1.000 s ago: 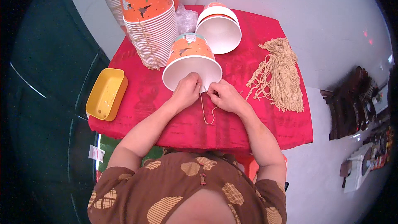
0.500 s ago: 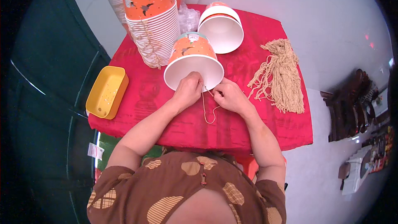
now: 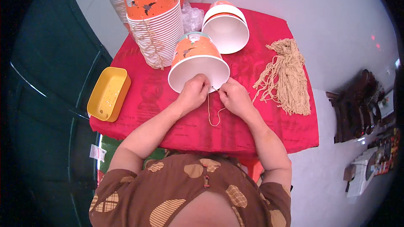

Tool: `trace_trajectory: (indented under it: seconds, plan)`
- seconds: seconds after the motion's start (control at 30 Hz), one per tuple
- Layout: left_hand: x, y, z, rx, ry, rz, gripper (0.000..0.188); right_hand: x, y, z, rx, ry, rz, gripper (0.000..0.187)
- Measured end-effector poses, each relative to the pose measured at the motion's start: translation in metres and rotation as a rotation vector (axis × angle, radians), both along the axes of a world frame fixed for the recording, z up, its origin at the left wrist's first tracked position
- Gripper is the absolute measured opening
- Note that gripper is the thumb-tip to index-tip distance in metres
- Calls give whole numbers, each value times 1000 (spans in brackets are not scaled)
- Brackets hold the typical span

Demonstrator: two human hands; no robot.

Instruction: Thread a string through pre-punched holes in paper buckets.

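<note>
Between left hand (image 3: 194,89) and right hand (image 3: 235,97), matt, fibrous string (image 3: 209,111). Just ahead, smooth paper bucket (image 3: 185,68), faintly glossy on its printed outside. Beyond the left hand, stack (image 3: 156,33) of similar paper and crinkled, shiny plastic bag (image 3: 192,18). To the hands' left, smooth, glossy plastic tub (image 3: 122,101); to their right, rough, matt yarn (image 3: 290,82). Beneath, creased cloth (image 3: 185,131).

One printed orange tub (image 3: 197,49) is tipped on a red cloth (image 3: 189,138), mouth toward the wearer. The left hand (image 3: 195,91) is placed inside the near rim; its grip is not resolved. A tan cord (image 3: 209,111) is pinched at the rim by the right hand (image 3: 234,97), a loop hanging below. A tub stack (image 3: 155,33), yellow container (image 3: 120,101) and strand bundle (image 3: 288,86) are set around.
</note>
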State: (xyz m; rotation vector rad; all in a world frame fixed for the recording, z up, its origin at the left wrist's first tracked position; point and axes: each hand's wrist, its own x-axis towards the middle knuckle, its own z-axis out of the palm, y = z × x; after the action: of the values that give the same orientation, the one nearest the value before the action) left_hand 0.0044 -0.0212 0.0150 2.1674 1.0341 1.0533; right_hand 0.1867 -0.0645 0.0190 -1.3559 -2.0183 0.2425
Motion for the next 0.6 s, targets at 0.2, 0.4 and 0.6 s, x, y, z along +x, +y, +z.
trace_trajectory:
  seconds: [0.2, 0.4, 0.6]
  plan:
    - [4, -3, 3, -48, 10, -22, 8, 13, 3, 6, 25, 51, 3, 9]
    - [5, 1, 2, -71, 3, -22, 17, 15, 8, -4, 19, 9, -7, 9]
    - [5, 9, -7, -74, -45, -24, 11, 12, 10, -10, 49, -2, -20, 9]
